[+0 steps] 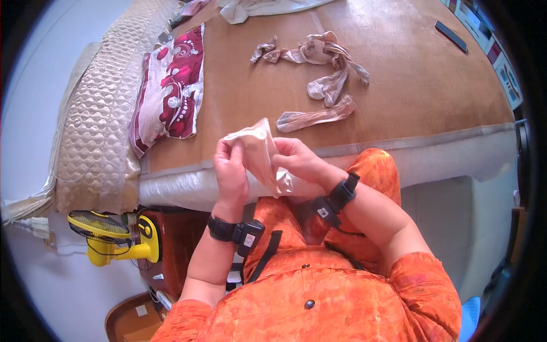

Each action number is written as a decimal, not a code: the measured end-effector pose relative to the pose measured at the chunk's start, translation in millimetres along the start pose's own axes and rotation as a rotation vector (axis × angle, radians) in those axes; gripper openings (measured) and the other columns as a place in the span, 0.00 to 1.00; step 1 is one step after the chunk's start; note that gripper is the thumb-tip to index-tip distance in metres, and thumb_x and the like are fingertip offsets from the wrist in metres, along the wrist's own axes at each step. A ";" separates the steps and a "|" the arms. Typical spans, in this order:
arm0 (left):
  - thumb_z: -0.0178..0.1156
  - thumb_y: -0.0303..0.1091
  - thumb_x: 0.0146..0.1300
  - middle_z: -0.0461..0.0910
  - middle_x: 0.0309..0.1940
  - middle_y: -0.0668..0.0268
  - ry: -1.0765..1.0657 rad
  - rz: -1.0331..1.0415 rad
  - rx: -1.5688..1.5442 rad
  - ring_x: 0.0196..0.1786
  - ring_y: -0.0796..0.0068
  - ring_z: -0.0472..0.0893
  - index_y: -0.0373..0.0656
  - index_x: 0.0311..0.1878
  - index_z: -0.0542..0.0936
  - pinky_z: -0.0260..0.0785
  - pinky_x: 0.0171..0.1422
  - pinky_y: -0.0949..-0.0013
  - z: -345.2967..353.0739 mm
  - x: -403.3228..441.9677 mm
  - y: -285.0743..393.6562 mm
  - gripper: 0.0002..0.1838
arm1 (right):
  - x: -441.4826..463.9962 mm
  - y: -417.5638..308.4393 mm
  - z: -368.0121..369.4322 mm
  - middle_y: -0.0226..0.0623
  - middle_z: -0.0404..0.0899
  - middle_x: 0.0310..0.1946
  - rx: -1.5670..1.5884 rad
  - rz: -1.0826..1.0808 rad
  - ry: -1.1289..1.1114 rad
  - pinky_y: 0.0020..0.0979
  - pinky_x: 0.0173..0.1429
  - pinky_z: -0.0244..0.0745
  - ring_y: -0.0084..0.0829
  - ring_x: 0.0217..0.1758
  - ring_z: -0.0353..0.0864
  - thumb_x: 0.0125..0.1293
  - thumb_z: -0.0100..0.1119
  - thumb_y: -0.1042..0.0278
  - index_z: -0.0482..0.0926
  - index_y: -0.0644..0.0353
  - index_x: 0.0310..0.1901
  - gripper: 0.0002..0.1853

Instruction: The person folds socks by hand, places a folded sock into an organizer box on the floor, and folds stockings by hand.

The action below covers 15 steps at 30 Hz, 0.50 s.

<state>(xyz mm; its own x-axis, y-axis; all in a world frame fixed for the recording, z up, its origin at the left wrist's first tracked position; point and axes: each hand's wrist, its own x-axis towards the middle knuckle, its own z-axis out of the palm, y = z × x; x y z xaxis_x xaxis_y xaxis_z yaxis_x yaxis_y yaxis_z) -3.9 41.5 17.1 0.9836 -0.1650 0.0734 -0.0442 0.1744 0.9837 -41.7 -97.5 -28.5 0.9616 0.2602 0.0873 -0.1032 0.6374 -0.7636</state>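
A pale beige sock is stretched between my two hands above the near edge of the bed. My left hand pinches its upper left edge between thumb and fingers. On the other side, my right hand grips its right edge, with some fingertips hidden behind the fabric. The sock's lower end hangs down over my lap. Just beyond my hands, a single brownish-pink sock lies flat on the brown bed mat. Farther back is a tangled heap of similar socks.
A maroon and white patterned pillow lies at the left, beside the quilted headboard. A dark phone rests at the far right of the mat. Below left, a yellow fan stands on a reddish-brown cabinet.
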 end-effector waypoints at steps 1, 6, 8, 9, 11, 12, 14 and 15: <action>0.46 0.29 0.63 0.74 0.38 0.68 0.002 -0.005 0.000 0.39 0.81 0.73 0.41 0.41 0.71 0.67 0.46 0.74 -0.9 1.7 0.3 0.06 | 2.0 6.4 -4.3 0.28 0.75 0.33 -0.107 -0.029 -0.003 0.20 0.38 0.69 0.16 0.35 0.72 0.57 0.50 0.75 0.73 0.64 0.41 0.10; 0.46 0.31 0.63 0.74 0.39 0.63 0.164 -0.134 -0.291 0.43 0.72 0.74 0.41 0.40 0.69 0.68 0.50 0.68 -21.1 15.5 7.0 0.06 | -0.1 -8.5 -5.7 0.28 0.74 0.29 -0.169 -0.001 -0.048 0.21 0.38 0.69 0.17 0.33 0.72 0.50 0.51 0.81 0.72 0.65 0.36 0.09; 0.45 0.32 0.63 0.73 0.40 0.62 0.219 -0.170 -0.393 0.44 0.69 0.74 0.40 0.42 0.69 0.68 0.51 0.65 -40.1 23.4 -2.5 0.08 | -2.2 -13.0 -6.7 0.29 0.74 0.27 -0.264 0.076 -0.125 0.20 0.37 0.68 0.18 0.32 0.72 0.49 0.50 0.81 0.72 0.65 0.33 0.07; 0.45 0.32 0.63 0.73 0.40 0.62 0.221 -0.169 -0.390 0.44 0.69 0.74 0.40 0.42 0.69 0.68 0.51 0.65 -47.3 26.4 -1.6 0.08 | -1.3 -12.2 -10.3 0.29 0.74 0.27 -0.261 0.077 -0.128 0.20 0.37 0.68 0.18 0.32 0.72 0.49 0.50 0.81 0.72 0.65 0.33 0.07; 0.44 0.33 0.64 0.73 0.43 0.62 0.146 -0.259 -0.470 0.45 0.68 0.74 0.39 0.46 0.69 0.67 0.53 0.63 -61.5 31.1 0.5 0.11 | 1.4 -9.0 -16.3 0.30 0.74 0.26 -0.439 0.034 -0.122 0.20 0.37 0.68 0.19 0.31 0.72 0.48 0.49 0.82 0.71 0.65 0.32 0.08; 0.44 0.34 0.64 0.72 0.46 0.61 0.144 -0.244 -0.525 0.48 0.66 0.73 0.39 0.48 0.69 0.66 0.54 0.61 -63.1 30.4 4.6 0.13 | 1.8 -8.3 -15.9 0.30 0.74 0.26 -0.424 -0.026 -0.047 0.20 0.37 0.69 0.19 0.31 0.72 0.48 0.49 0.81 0.71 0.64 0.31 0.07; 0.43 0.34 0.64 0.71 0.46 0.61 0.180 -0.236 -0.478 0.49 0.66 0.72 0.39 0.48 0.69 0.66 0.54 0.60 -61.4 29.2 7.7 0.13 | 2.8 -8.6 -14.2 0.30 0.75 0.27 -0.368 -0.108 -0.049 0.20 0.37 0.69 0.19 0.31 0.72 0.49 0.49 0.81 0.72 0.64 0.31 0.06; 0.43 0.34 0.64 0.71 0.47 0.61 0.214 -0.231 -0.428 0.50 0.66 0.71 0.39 0.48 0.68 0.65 0.55 0.60 -59.3 28.8 8.8 0.13 | 3.1 -10.7 -12.1 0.30 0.75 0.27 -0.310 -0.190 -0.048 0.20 0.37 0.69 0.19 0.32 0.72 0.49 0.50 0.80 0.72 0.65 0.31 0.06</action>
<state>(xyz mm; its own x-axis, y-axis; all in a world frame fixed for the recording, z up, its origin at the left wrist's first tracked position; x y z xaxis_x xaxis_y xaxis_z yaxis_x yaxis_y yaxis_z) 34.4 95.8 18.1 0.9749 -0.0521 -0.2162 0.2092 0.5452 0.8118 -34.6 -112.3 -27.8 0.9425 0.1965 0.2705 0.1653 0.4293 -0.8879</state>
